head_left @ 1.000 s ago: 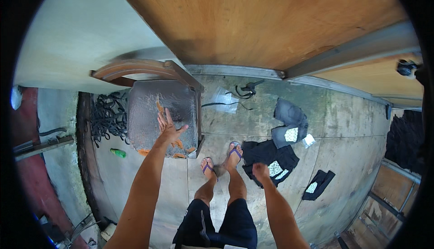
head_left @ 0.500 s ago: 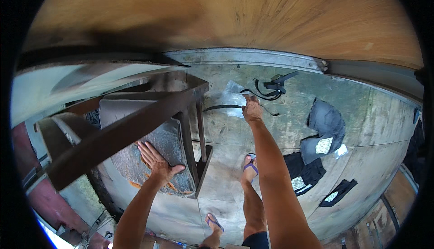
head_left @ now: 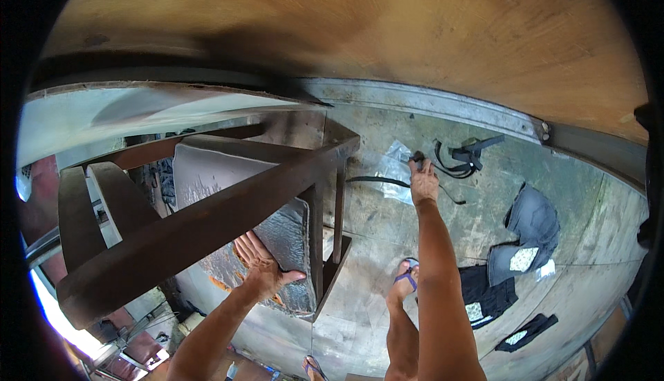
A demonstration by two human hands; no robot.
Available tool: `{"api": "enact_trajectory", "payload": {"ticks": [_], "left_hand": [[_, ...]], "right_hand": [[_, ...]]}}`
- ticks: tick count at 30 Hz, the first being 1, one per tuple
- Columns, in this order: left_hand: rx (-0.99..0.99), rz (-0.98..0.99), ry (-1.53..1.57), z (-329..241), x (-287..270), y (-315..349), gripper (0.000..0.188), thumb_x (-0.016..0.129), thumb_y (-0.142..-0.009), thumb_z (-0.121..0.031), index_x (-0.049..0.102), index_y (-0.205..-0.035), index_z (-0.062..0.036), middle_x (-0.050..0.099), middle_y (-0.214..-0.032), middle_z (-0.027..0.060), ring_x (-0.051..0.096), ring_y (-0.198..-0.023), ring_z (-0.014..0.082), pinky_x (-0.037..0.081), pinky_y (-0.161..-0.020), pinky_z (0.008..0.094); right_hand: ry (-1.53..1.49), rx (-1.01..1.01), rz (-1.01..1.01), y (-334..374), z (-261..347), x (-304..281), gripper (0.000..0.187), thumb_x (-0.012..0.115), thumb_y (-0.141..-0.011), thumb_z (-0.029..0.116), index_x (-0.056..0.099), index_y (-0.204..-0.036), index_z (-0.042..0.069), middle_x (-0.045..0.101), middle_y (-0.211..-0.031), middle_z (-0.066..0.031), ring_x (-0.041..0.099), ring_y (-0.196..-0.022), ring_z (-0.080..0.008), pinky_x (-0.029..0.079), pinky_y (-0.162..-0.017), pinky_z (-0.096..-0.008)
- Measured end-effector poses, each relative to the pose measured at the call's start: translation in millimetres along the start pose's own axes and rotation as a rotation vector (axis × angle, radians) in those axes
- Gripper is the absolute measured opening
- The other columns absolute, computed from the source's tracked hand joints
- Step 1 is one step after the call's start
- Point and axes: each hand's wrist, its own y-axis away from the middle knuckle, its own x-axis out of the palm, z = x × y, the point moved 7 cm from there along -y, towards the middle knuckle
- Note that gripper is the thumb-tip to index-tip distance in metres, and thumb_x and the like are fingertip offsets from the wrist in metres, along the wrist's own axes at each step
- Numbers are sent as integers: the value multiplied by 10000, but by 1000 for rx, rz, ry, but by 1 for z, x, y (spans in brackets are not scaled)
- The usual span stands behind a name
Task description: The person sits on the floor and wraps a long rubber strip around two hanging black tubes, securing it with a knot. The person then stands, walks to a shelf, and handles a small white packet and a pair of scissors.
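Right hand (head_left: 423, 182) reaching down, fingers closing on black strap (head_left: 377, 181) lying on concrete floor (head_left: 387, 270) beside clear plastic bag (head_left: 394, 163); left hand (head_left: 259, 267) resting flat, fingers spread, on rusty metal frame's grey panel (head_left: 228, 201); lifting calls for firmer grip.

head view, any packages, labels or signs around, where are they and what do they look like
Clear plastic bag: on the concrete floor beside the right hand, crumpled, see-through.
Pale labels: on folded dark garments, floor at right, small whitish rectangles.
No signs or screens visible.
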Motion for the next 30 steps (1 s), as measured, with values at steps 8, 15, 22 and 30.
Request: {"api": "enact_trajectory", "payload": {"ticks": [8, 15, 22, 30], "left_hand": [[-80, 47, 98, 0, -1, 1, 1621, 565, -602, -963, -315, -1483, 75, -335, -1512, 431, -274, -1436, 586, -84, -1142, 711], [-130, 50, 56, -1, -2, -3, 1648, 653, -584, -907, -240, -1488, 142, -279, -1530, 445, -225, -1447, 605, -16, -1156, 713], [-235, 139, 50, -10, -17, -6, 1615, 683, -609, -891, -280, -1526, 27, -280, -1577, 373, -216, -1481, 550, -29, -1189, 656], [115, 277, 375, -131, -87, 67, 1075, 560, -947, -668, 98, -1591, 58, 103, -1651, 326, 79, -1552, 428, 109, -1254, 485]], "right_hand": [[-247, 34, -221, 35, -9, -13, 201, 644, -881, 133, 653, -1081, 125, 641, -1105, -162, 640, -1027, -377, 532, -843, -462], [-995, 354, -160, 132, -21, -102, 138, 638, -948, 175, 629, -996, 46, 642, -879, -102, 609, -808, -233, 477, -770, -360], [-1724, 449, -257, 257, 6, -223, 224, 641, -946, 203, 654, -1076, 21, 655, -949, -22, 593, -933, -158, 460, -906, -302], [-2081, 499, -189, 428, 98, -378, 351, 611, -994, 269, 599, -1221, 2, 664, -1130, -121, 677, -940, -247, 566, -838, -401]]}}
